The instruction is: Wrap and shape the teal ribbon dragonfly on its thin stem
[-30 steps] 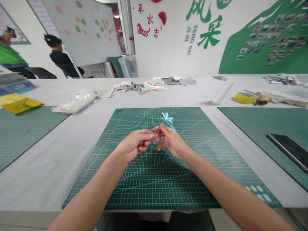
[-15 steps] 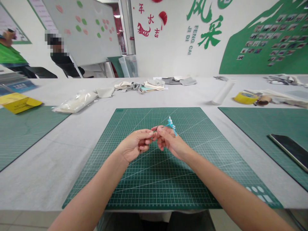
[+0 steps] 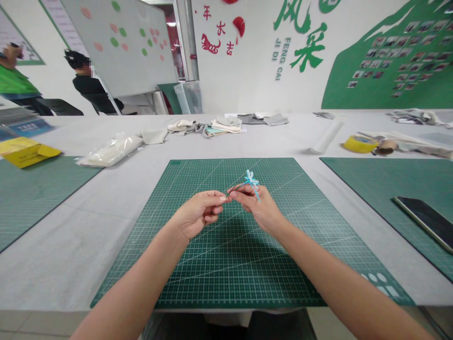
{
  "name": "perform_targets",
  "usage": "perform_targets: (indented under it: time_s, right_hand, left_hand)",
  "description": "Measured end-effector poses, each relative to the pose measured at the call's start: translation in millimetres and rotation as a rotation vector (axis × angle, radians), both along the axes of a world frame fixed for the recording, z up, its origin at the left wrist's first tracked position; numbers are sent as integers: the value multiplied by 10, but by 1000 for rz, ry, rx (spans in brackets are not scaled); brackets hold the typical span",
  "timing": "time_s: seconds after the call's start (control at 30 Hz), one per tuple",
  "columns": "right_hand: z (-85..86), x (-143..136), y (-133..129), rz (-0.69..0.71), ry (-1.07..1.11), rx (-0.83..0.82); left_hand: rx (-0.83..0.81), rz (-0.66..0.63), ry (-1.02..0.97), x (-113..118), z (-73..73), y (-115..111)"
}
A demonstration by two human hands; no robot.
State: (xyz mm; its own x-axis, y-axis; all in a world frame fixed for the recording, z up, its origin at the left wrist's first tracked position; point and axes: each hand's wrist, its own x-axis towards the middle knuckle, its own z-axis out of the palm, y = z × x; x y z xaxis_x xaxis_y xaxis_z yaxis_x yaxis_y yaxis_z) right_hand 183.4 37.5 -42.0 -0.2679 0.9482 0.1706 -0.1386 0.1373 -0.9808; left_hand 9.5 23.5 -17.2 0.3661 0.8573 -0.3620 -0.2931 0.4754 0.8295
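A thin dark stem runs between my two hands, with a light-blue and white flower-like ornament [image 3: 251, 179] at its right end. My left hand [image 3: 202, 210] pinches the stem's left end between thumb and forefinger. The fingers of my right hand [image 3: 255, 202] are closed on the stem near its middle, and the ornament stands just above the back of that hand. Both hands are raised over the green cutting mat [image 3: 226, 269], fingertips nearly touching.
Around the mat lie a phone [image 3: 426, 219] on a right-hand mat, a yellow tape roll [image 3: 360, 144], a plastic-wrapped packet [image 3: 112, 150], a yellow card [image 3: 30, 151] and folded cloths [image 3: 226, 123]. Two people [image 3: 88, 82] [image 3: 17, 82] are at the back left.
My right hand has turned, its lower fingers now tucked in. The ornament has rotated and shows its petals more openly. My left hand has hardly moved.
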Motion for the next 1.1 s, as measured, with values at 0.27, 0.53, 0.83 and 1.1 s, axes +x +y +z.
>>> perform_targets:
  time_s: [0.27, 0.53, 0.83, 1.1]
  right_hand:
    - [11, -31, -11, -23, -14, -18]
    - [30, -11, -2, -42, -72, 41]
    - [22, -13, -32, -162, -374, 235]
    - [97, -123, -152, 157, 359, -317]
  left_hand:
    - [20, -19, 10, 16, 4, -11]
    - [98, -10, 19, 45, -14, -24]
    - [118, 170, -81, 25, 12, -6]
    - [79, 270, -296, 8, 1, 30]
